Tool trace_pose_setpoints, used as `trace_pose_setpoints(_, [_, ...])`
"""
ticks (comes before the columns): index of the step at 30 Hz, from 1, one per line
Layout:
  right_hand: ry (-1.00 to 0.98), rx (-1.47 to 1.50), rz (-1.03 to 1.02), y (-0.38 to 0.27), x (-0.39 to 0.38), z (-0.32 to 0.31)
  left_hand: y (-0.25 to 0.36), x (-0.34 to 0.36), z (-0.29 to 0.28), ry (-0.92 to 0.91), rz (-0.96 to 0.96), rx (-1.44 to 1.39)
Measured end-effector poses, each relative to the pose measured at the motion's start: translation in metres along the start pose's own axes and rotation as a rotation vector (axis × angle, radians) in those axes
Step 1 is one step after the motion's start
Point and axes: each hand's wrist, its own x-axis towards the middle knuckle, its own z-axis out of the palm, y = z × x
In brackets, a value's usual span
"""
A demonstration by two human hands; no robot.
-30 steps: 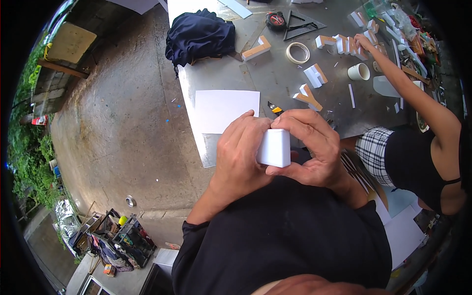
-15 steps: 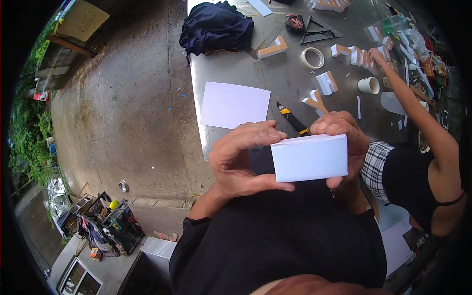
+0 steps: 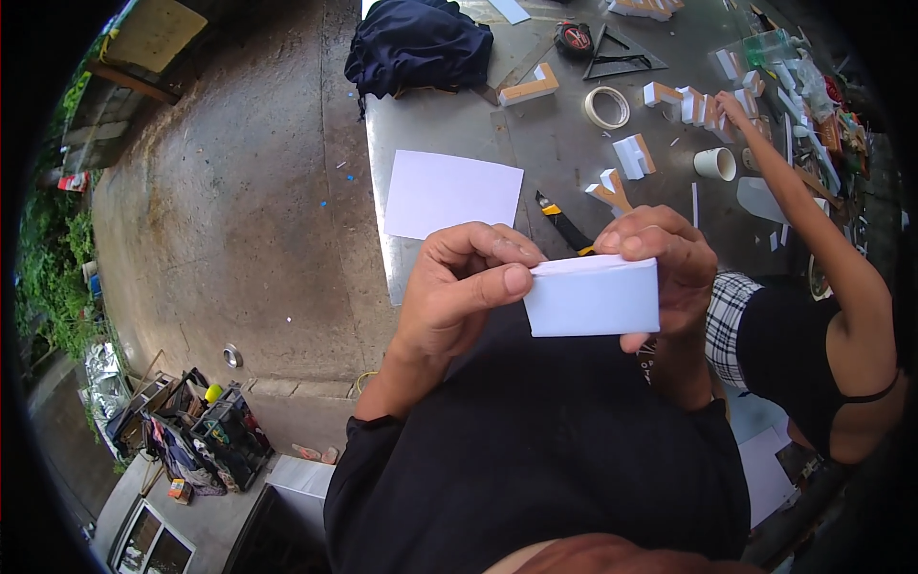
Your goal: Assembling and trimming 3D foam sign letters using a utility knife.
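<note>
Between my two hands is a small white box-like piece (image 3: 595,301), held up in front of my dark shirt. My left hand (image 3: 464,287) pinches its upper left corner, the thumb against the front face and the fingers behind. At the other end my right hand (image 3: 669,268) grips it, fingertips over the top edge and the thumb below the lower right corner. A thin gap or seam shows along the top edge. A white sheet (image 3: 454,194) lies on the metal table beyond my left hand. Past the piece rests a black and yellow utility knife (image 3: 564,225).
On the table (image 3: 430,124) are a tape roll (image 3: 606,107), a tape measure (image 3: 574,40), a set square (image 3: 622,62), a white cup (image 3: 714,165), block letters (image 3: 633,156) and a dark cloth (image 3: 418,48). To the right, a co-worker's arm (image 3: 813,182) reaches over letter pieces.
My left thumb has moved from the piece's lower edge up to its top left corner. The piece has shifted slightly left and up. My right hand keeps its grip.
</note>
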Motion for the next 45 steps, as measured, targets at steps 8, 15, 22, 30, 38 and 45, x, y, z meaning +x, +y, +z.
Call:
trace_pose_setpoints(8, [-0.070,-0.164,0.030,-0.013,0.011,0.000,-0.003,0.000,-0.013,-0.021,-0.041,-0.120])
trace_pose_setpoints(15, [-0.211,-0.268,-0.013,-0.013,0.018,0.007,0.001,0.011,-0.034,-0.169,-0.062,0.002])
trace_pose_setpoints(22, [-0.184,-0.195,0.057,-0.018,0.020,0.008,-0.006,0.007,-0.036,-0.137,-0.089,-0.098])
trace_pose_setpoints(30, [-0.043,0.133,-0.008,0.006,0.007,-0.004,0.006,-0.004,0.002,-0.143,0.315,0.491])
trace_pose_setpoints(38, [0.000,0.441,-0.062,0.019,0.003,-0.003,0.002,0.000,0.023,-0.152,0.585,0.739])
trace_pose_setpoints(45, [0.010,0.624,-0.074,0.032,0.000,0.003,-0.002,0.000,0.022,-0.217,0.595,0.759])
